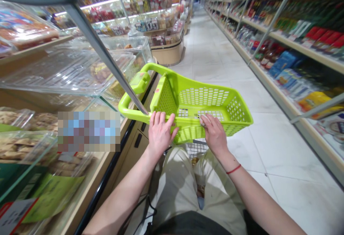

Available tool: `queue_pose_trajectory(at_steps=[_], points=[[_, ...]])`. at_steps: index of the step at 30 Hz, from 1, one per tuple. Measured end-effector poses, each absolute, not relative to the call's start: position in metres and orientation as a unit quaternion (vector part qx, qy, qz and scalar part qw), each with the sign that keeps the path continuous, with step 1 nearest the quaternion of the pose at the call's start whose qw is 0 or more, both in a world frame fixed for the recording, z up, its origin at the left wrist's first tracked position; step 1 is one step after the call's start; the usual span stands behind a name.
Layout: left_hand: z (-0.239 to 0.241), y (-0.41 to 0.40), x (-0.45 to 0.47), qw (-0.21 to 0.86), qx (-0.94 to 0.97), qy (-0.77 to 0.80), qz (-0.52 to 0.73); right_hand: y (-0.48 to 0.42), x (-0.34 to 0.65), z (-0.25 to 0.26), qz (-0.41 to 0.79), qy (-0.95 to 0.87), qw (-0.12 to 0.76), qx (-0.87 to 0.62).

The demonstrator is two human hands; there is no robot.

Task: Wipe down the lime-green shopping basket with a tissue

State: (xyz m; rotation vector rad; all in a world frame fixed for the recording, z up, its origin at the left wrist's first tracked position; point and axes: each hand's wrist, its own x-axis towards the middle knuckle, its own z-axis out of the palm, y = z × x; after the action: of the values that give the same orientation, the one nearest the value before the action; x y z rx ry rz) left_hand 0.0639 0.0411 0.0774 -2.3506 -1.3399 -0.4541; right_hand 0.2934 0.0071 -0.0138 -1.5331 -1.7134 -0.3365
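Note:
A lime-green plastic shopping cart basket (185, 80) with perforated walls stands right in front of my body. My left hand (160, 129) lies over its near rim, fingers bent across the edge and thumb spread to the right. Farther right along the same rim, my right hand (215, 134) grips the edge, its fingertips curled inward. A red cord (233, 169) circles my right wrist. The perforated child-seat panel (164, 97) divides off the basket's left end. No goods show in the visible part of the basket. Part of a wire lower rack (197, 149) shows beneath it.
A slanting grey metal pole (107, 59) passes close on the left, ending near my left hand. Clear display cases (67, 70) and packaged food border the cart's left side. Stocked shelves (303, 37) line the right. Between them, a tiled aisle (204, 45) runs ahead.

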Motion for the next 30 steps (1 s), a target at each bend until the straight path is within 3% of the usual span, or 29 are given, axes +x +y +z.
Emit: queue_pose_trajectory(at_steps=[16,25,30], points=[[0.08,0.041,0.061,0.205,-0.845,-0.467,-0.159,0.026,0.216,0.019,-0.06,-0.728,0.416,-0.541],[0.089,0.045,0.062,0.168,-0.87,-0.44,-0.149,0.002,0.291,-0.016,-0.136,-0.686,0.402,-0.591],[0.083,0.048,0.064,0.162,-0.882,-0.42,-0.14,0.003,0.286,-0.008,-0.136,-0.675,0.405,-0.602]])
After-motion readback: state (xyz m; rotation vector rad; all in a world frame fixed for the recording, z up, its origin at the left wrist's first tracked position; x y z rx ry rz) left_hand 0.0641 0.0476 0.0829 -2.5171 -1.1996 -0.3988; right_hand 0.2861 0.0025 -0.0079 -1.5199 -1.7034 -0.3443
